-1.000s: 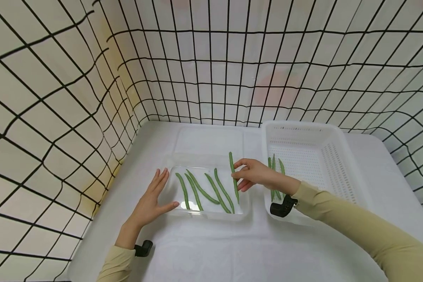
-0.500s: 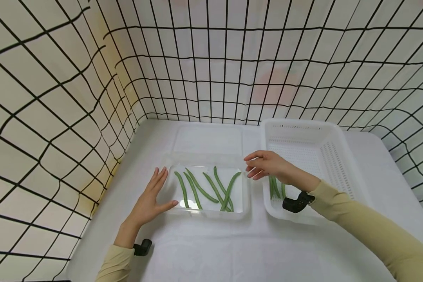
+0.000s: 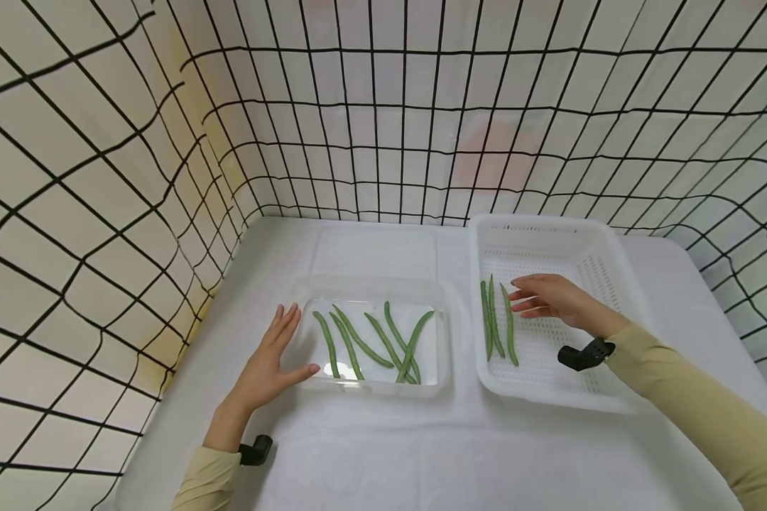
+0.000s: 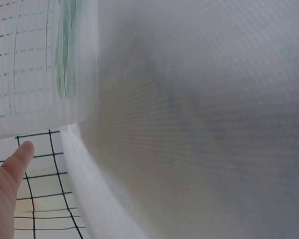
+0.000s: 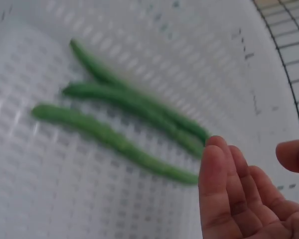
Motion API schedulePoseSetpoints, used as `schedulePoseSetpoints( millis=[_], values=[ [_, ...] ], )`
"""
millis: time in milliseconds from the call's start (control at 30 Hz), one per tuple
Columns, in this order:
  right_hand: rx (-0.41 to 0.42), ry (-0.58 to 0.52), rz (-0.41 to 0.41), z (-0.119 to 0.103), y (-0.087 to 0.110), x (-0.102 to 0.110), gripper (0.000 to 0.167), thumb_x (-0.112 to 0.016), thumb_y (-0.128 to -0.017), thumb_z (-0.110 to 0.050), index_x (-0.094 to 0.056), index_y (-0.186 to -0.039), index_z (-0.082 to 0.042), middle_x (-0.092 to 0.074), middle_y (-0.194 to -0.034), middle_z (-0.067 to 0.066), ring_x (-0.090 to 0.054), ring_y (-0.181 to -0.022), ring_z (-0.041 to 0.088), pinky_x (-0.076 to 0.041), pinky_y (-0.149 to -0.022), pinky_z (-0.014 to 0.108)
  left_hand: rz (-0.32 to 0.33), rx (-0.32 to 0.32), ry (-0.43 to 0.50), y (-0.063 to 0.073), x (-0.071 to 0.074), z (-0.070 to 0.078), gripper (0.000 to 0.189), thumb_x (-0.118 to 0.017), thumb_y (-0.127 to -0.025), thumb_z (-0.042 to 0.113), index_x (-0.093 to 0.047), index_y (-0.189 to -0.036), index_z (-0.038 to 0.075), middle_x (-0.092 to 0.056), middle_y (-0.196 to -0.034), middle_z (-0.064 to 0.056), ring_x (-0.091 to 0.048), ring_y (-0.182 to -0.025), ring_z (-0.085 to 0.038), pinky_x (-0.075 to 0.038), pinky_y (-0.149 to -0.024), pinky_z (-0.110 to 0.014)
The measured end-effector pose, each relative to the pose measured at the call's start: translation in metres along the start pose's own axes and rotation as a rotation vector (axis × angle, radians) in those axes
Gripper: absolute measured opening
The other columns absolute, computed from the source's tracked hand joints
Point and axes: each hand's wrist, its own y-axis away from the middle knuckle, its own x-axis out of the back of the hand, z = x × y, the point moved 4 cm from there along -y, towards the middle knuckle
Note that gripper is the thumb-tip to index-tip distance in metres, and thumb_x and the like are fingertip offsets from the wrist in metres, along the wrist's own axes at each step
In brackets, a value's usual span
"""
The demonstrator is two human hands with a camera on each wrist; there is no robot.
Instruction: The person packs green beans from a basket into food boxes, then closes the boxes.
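Several green beans (image 3: 356, 342) lie spread in a clear plastic box (image 3: 444, 355), one crossed over two others at its right end. At the box's left side my left hand (image 3: 262, 376) rests with fingers straight and thumb along the near rim. Over the white perforated basket (image 3: 581, 383) hovers my right hand (image 3: 559, 301), fingers extended and holding nothing. Three beans lie along the basket's left wall; the rightmost bean (image 3: 508, 326) is nearest my fingertips. In the right wrist view, the bean (image 5: 114, 142) sits below the other two, with thumb and fingers apart.
A clear flat lid-like sheet (image 3: 373, 252) lies behind the box on the white cloth (image 3: 383, 454). Black wire grid panels (image 3: 390, 128) stand along the back and both sides. Each wrist wears a small black camera (image 3: 584, 355).
My right hand has let go of a bean, which now lies across others in the box's right end. The hand has since moved right, over the basket. My left hand has stayed put.
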Motion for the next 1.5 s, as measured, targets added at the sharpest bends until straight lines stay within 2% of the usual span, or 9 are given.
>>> schedulePoseSetpoints(
  millis=[200, 367, 533, 667, 833, 1000, 1133, 1267, 1500],
  values=[
    [-0.073, 0.004, -0.024, 0.022, -0.006, 0.011, 0.057, -0.049, -0.100, -0.023, -0.028, -0.139, 0.015, -0.055, -0.121, 0.026, -0.065, -0.090, 0.020, -0.053, -0.080, 0.035, 0.006, 0.009, 0.003, 0.001, 0.000, -0.001, 0.101, -0.076, -0.077, 0.048, -0.013, -0.153, 0.026, -0.008, -0.158, 0.006, 0.002, -0.143, -0.017, -0.024, -0.101, -0.063],
    [-0.125, -0.023, -0.041, 0.036, -0.010, 0.006, 0.050, -0.047, -0.100, -0.018, -0.033, -0.134, 0.016, -0.060, -0.109, 0.020, -0.066, -0.087, 0.020, -0.053, -0.080, 0.036, 0.011, 0.005, 0.005, 0.001, -0.001, -0.001, 0.101, -0.076, -0.077, 0.048, -0.013, -0.153, 0.027, -0.008, -0.157, 0.010, 0.002, -0.143, -0.015, -0.023, -0.103, -0.061],
    [-0.126, -0.050, -0.043, 0.039, -0.017, -0.005, 0.044, -0.048, -0.100, -0.018, -0.039, -0.129, 0.015, -0.061, -0.100, 0.014, -0.066, -0.084, 0.020, -0.053, -0.080, 0.036, 0.014, -0.006, -0.002, 0.000, -0.001, -0.001, 0.100, -0.075, -0.077, 0.048, -0.014, -0.153, 0.026, -0.009, -0.157, 0.010, 0.002, -0.143, -0.016, -0.024, -0.102, -0.062],
    [-0.116, -0.025, -0.037, 0.037, -0.022, -0.014, 0.044, -0.049, -0.099, -0.018, -0.041, -0.129, 0.014, -0.062, -0.096, 0.011, -0.064, -0.081, 0.017, -0.053, -0.077, 0.034, 0.013, -0.011, 0.004, 0.001, -0.001, -0.002, 0.100, -0.076, -0.077, 0.047, -0.014, -0.154, 0.026, -0.009, -0.158, 0.006, 0.002, -0.143, -0.017, -0.024, -0.100, -0.064],
    [-0.085, 0.035, -0.035, 0.034, -0.026, -0.026, 0.043, -0.055, -0.096, -0.016, -0.044, -0.127, 0.012, -0.061, -0.086, 0.007, -0.062, -0.074, 0.015, -0.054, -0.072, 0.032, 0.012, -0.002, 0.011, 0.000, -0.002, -0.003, 0.101, -0.076, -0.077, 0.047, -0.012, -0.153, 0.028, -0.009, -0.158, 0.004, 0.002, -0.143, -0.015, -0.024, -0.101, -0.063],
    [-0.027, 0.197, 0.022, 0.031, -0.030, -0.033, 0.039, -0.064, -0.090, -0.015, -0.046, -0.116, 0.008, -0.061, -0.080, 0.009, -0.059, -0.066, 0.015, -0.052, -0.062, 0.031, 0.010, 0.001, 0.010, 0.001, -0.001, -0.003, 0.101, -0.076, -0.077, 0.047, -0.013, -0.153, 0.028, -0.009, -0.158, 0.004, 0.002, -0.143, -0.016, -0.024, -0.101, -0.063],
    [0.011, 0.296, 0.063, 0.028, -0.031, -0.036, 0.039, -0.067, -0.087, -0.015, -0.046, -0.111, 0.007, -0.061, -0.082, 0.011, -0.059, -0.065, 0.016, -0.052, -0.060, 0.032, 0.009, -0.004, 0.007, 0.001, -0.001, -0.002, 0.100, -0.075, -0.078, 0.047, -0.013, -0.154, 0.026, -0.008, -0.158, 0.004, 0.002, -0.143, -0.017, -0.025, -0.100, -0.064],
    [0.010, 0.270, 0.077, 0.030, -0.031, -0.036, 0.040, -0.067, -0.087, -0.015, -0.045, -0.113, 0.006, -0.062, -0.082, 0.010, -0.060, -0.065, 0.016, -0.052, -0.060, 0.032, 0.011, -0.009, -0.001, 0.002, -0.001, -0.002, 0.100, -0.075, -0.078, 0.047, -0.013, -0.154, 0.025, -0.009, -0.158, 0.001, 0.002, -0.143, -0.018, -0.026, -0.099, -0.064],
    [-0.024, 0.147, 0.091, 0.034, -0.029, -0.034, 0.047, -0.069, -0.087, -0.012, -0.044, -0.120, 0.009, -0.063, -0.078, 0.006, -0.060, -0.060, 0.012, -0.052, -0.058, 0.027, 0.015, -0.016, -0.014, 0.002, -0.001, -0.001, 0.100, -0.075, -0.078, 0.046, -0.013, -0.154, 0.024, -0.009, -0.158, 0.002, 0.001, -0.143, -0.019, -0.026, -0.099, -0.063]
  ],
)
